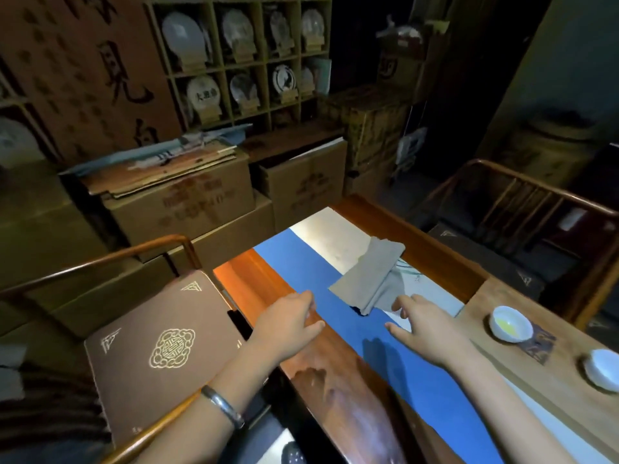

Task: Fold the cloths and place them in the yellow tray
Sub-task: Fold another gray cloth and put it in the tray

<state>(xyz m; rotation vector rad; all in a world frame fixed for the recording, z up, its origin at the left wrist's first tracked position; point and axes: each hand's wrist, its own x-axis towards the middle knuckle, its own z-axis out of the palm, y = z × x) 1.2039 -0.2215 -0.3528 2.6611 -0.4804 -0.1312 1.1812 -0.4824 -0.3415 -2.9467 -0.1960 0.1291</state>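
Observation:
A grey cloth (371, 276) lies partly folded on the blue and white table runner (301, 262), near the far end of the wooden table (335, 390). My left hand (288, 324) hovers over the table's left edge, fingers relaxed, holding nothing. My right hand (423, 324) reaches toward the cloth's near corner with spread fingers, just short of it. No yellow tray is visible.
A wooden tea board (522, 360) on the right carries two small white cups (510, 323) (603, 368). A chair with a brown cushion (157, 349) stands left of the table. Cardboard boxes (187, 199) and shelves stand behind.

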